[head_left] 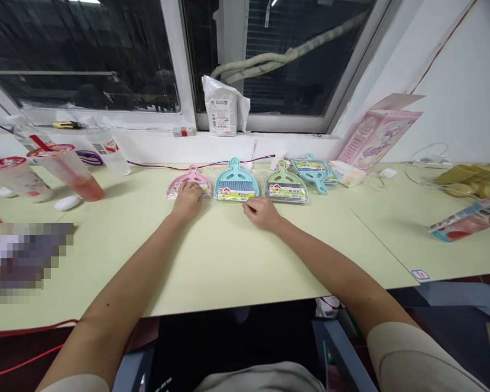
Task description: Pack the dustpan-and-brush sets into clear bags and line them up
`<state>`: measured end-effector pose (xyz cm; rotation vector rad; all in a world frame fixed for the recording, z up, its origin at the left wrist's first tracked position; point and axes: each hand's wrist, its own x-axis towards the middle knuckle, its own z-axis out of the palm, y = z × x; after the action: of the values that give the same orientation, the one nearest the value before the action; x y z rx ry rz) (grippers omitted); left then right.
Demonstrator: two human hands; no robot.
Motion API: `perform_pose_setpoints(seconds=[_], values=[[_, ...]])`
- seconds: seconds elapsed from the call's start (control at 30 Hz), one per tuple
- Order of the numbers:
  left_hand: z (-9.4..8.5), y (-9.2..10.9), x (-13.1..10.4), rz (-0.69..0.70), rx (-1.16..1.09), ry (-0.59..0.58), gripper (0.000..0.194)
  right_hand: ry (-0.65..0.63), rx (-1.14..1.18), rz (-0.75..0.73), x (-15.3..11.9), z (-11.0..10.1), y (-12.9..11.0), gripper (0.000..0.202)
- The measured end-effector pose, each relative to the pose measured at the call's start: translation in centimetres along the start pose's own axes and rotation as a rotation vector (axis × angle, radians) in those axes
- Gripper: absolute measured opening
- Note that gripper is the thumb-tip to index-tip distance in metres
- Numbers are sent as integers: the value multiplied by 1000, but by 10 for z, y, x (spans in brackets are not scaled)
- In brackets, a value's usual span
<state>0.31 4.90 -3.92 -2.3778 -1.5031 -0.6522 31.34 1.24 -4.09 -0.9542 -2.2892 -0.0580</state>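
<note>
Where the pale green table (237, 256) meets the white window ledge, a row of small packaged plastic dustpan sets lies flat, and both hands rest at its near edge. At the far left stand two clear plastic cups with red printed lids and straws (67, 169), well apart from the row. The left hand (187, 200) lies palm down with loosely spread fingers on the pink dustpan set (190, 181), covering its lower half; it presses on the pack and grips nothing. Just beside it to the right lies the blue dustpan set with a yellow label (236, 184). The right hand (262, 212) sits on the table with its fingers curled, the fingertips touching the lower right corner of the blue set; whether they pinch the wrapper cannot be told. Next comes the green dustpan set (285, 185), just beside the right hand, and behind it a teal dustpan set (312, 170) lying at an angle. Further right a pink printed carton (378, 133) leans against the wall.
</note>
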Motion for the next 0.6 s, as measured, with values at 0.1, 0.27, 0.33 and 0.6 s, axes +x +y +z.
perform_pose_setpoints(seconds=[0.1,0.27,0.33,0.6], values=[[-6,1,-2,4,53,-52,39,-5,0,1,-1,-1,-1,40],[-19,14,-12,-19,137,-178,43,-20,0,4,-2,-2,-2,40],[-24,21,-15,-22,155,-195,45,-19,4,-4,-3,-1,-2,40],[-41,11,-25,-10,78,-209,35,-29,17,-13,-5,2,-2,41]])
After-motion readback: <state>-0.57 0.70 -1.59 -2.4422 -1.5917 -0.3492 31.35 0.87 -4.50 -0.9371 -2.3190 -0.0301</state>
